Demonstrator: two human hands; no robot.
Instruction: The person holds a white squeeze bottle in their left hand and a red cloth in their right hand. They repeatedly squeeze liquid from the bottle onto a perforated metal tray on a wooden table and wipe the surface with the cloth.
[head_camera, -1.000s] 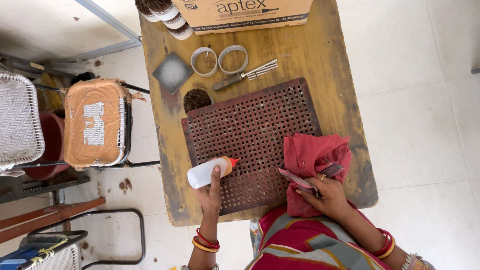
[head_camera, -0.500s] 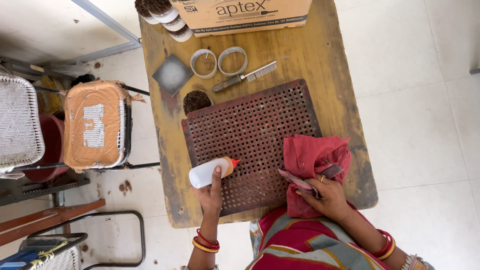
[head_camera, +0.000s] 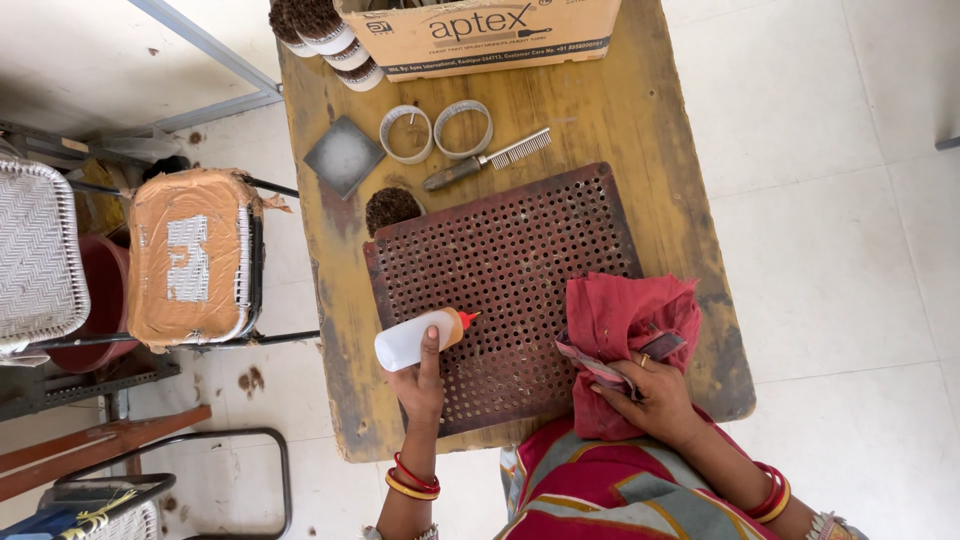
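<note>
We see a white squeeze bottle (head_camera: 412, 339) w/ orange-red tip lying on its side at the left edge of the perforated metal plate (head_camera: 505, 270). Our left hand (head_camera: 421, 381) rests on it, index finger stretched along the body, other fingers hidden, grip unclear. Right hand (head_camera: 650, 398) curls loosely over a red cloth (head_camera: 625, 318) at the plate's right-near corner. Beyond the plate: a comb (head_camera: 487, 160), two rings (head_camera: 435, 130), a cardboard box (head_camera: 480, 35).

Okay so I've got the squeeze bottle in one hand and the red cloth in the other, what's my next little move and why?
Probably tip the squeeze bottle nozzle-down. Your left hand holds it lying sideways over the perforated tray, red tip pointing across rather than into the holes. Your right hand rests on the red cloth at the tray's edge, ready to wipe.
</note>
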